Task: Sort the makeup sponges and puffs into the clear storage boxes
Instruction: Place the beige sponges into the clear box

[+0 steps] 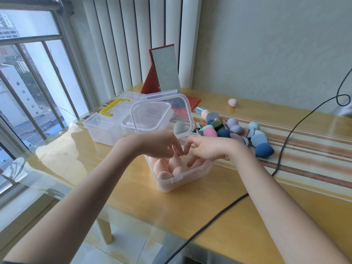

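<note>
Clear plastic box [190, 174], lid raised: smooth peach egg-shaped sponges [161, 165]. Left hand [162, 144], right hand [207, 149] above, fingers loosely apart, holding nothing. Glossy wooden surface [219, 216].

No legible text, label or number on anything here.

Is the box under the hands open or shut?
Open: the box has its lid tipped up behind, and peach sponges show inside.
</note>
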### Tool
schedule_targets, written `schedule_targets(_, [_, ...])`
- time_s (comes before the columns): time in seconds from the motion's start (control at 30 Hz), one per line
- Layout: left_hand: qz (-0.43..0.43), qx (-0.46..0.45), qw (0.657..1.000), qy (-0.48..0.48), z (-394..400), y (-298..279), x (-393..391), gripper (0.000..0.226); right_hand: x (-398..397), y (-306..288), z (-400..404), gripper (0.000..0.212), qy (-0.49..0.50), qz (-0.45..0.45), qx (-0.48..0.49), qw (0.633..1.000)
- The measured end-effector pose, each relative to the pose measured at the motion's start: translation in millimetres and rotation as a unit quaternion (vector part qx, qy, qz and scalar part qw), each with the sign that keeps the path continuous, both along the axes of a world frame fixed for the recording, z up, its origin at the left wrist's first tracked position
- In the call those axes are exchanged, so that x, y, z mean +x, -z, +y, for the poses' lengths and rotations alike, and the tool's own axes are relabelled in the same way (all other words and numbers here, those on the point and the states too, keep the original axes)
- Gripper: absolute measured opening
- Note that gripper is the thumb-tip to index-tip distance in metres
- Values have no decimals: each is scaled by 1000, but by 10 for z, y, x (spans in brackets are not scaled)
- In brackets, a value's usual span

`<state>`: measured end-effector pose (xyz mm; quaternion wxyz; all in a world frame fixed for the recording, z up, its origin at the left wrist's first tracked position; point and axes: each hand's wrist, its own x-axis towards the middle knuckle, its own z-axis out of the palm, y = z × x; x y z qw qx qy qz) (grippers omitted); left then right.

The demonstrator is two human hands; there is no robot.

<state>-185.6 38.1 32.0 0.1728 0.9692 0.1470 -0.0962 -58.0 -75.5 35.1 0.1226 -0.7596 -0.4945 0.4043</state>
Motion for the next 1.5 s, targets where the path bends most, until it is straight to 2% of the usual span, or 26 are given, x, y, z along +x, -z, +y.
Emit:
schedule_targets(0.13, [-75, -16, 997, -32, 38, 27, -16, 44, -73, 154, 98, 20, 42, 7, 24, 999])
schedule_targets(0.27, [-95, -44, 994, -31, 103, 106, -87, 37, -65, 179, 80, 20, 25, 21, 16, 999])
schedule_targets(0.47, [-130, -82, 987, -44, 132, 117, -85, 38, 37, 218, 29, 14, -22, 51, 31, 998])
schedule_targets(0.57, [-126, -89, 987, -34, 156, 136, -99, 37, 21, 208, 17, 25, -26, 54, 62, 996])
schedule_targets(0.73, [-127, -74, 989, -15, 191, 167, -91, 29, -73, 261, 119, 41, 47, 74, 62, 994])
schedule_targets(0.83, [-131, -43, 990, -9, 200, 183, -73, 26, -84, 333, 155, 33, 59, 69, 89, 992])
schedule_targets(0.97, [-134, 5, 991, 2, 203, 208, -59, 24, -89, 329, 163, 21, 25, 50, 94, 994])
schedule_targets(1.07, [-120, 9, 993, 6, 213, 206, -52, 25, -112, 307, 170, 22, 4, 13, 95, 995])
schedule_targets(1.13, [-116, -12, 993, 2, 211, 187, -49, 28, -70, 291, 146, 30, 17, 51, 94, 994])
schedule_targets(1.2, [-121, -46, 991, -15, 194, 167, -57, 31, 3, 277, 115, 33, 65, 129, 94, 985])
schedule_targets(1.23, [-129, -61, 989, -25, 187, 164, -63, 33, 27, 268, 105, 25, 83, 155, 100, 979])
schedule_targets(1.3, [-153, -71, 985, -39, 184, 177, -77, 36, 40, 275, 106, 5, 92, 152, 116, 977])
schedule_targets(1.5, [-264, -42, 961, -67, 232, 165, -79, 44, -20, 299, 146, 6, 101, 98, 138, 980])
